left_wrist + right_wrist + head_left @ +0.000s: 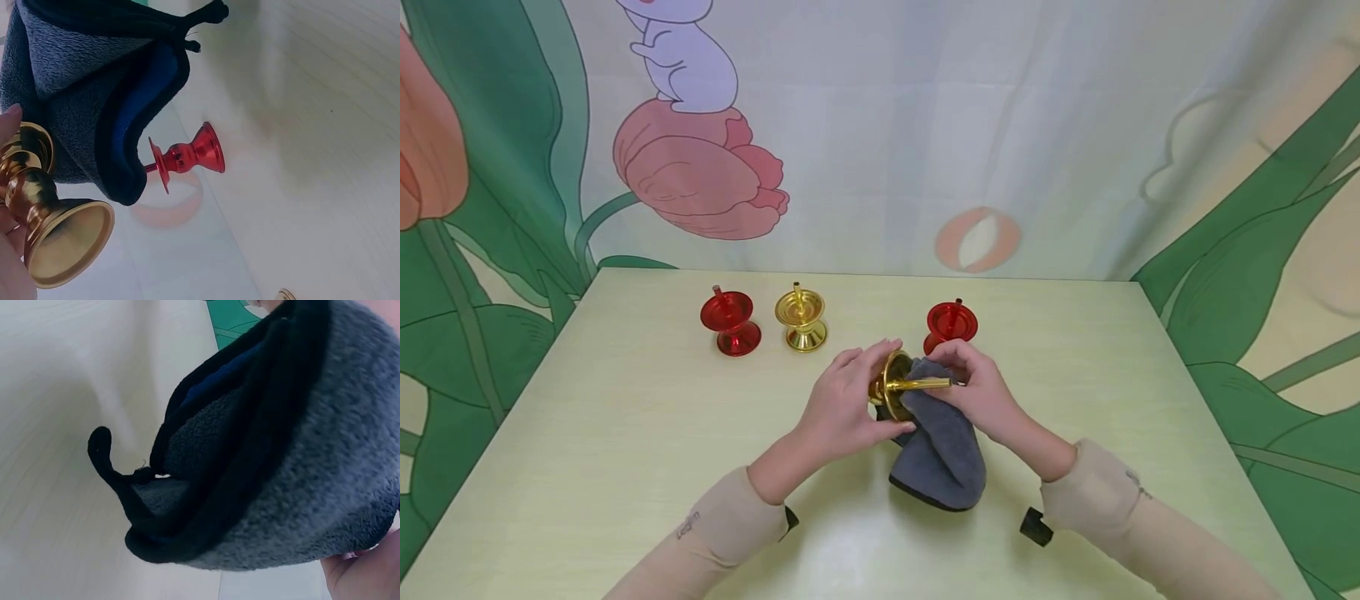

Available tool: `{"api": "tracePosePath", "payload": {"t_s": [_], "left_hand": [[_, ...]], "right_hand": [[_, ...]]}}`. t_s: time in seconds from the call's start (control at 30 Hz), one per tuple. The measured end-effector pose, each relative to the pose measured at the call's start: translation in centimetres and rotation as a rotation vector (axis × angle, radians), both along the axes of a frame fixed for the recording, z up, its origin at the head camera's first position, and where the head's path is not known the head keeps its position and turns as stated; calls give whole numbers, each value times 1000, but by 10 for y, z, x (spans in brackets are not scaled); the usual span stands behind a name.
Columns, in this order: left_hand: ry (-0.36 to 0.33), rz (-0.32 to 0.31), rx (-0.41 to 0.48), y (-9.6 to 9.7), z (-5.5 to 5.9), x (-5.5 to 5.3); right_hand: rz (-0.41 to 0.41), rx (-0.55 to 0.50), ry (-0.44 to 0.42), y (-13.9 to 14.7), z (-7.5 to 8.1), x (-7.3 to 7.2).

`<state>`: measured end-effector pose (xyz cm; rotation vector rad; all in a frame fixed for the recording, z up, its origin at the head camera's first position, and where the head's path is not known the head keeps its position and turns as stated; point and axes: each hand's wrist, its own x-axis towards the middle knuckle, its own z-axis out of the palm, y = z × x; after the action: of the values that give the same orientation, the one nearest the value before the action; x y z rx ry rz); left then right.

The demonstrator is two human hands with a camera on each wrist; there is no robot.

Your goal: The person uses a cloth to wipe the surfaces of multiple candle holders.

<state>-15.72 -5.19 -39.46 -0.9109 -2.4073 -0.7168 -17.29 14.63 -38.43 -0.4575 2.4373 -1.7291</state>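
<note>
My left hand [847, 406] grips a gold candle holder [895, 387], tipped on its side above the table so its spike points right. In the left wrist view the flared foot of the gold candle holder [72, 244] faces the camera. A grey cloth [943, 450] with a dark edge and a loop is pinched in my right hand [981, 387]; it lies against the holder's dish and hangs down below. The grey cloth [331, 469] fills much of the right wrist view and hides most of that hand. Just beyond the right hand stands a red candle holder [952, 320], its foot partly covered.
At the back left of the pale table [647, 467] stand another red candle holder [737, 323] and a second gold candle holder [806, 317], both upright. A printed curtain [880, 150] hangs behind the table's far edge.
</note>
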Motion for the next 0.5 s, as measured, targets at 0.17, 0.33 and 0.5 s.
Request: {"api": "tracePosePath", "payload": {"t_s": [0.17,0.33,0.5], "left_hand": [[-61,-47,59,-1,2,4],[-177,-93,83,-3,5,6],[-387,-126,131,-4,10,8]], "right_hand": [[-6,-24,41,0,1,1],[8,-69,43,1,-1,1],[21,-111,21,1,-3,-1]]}}
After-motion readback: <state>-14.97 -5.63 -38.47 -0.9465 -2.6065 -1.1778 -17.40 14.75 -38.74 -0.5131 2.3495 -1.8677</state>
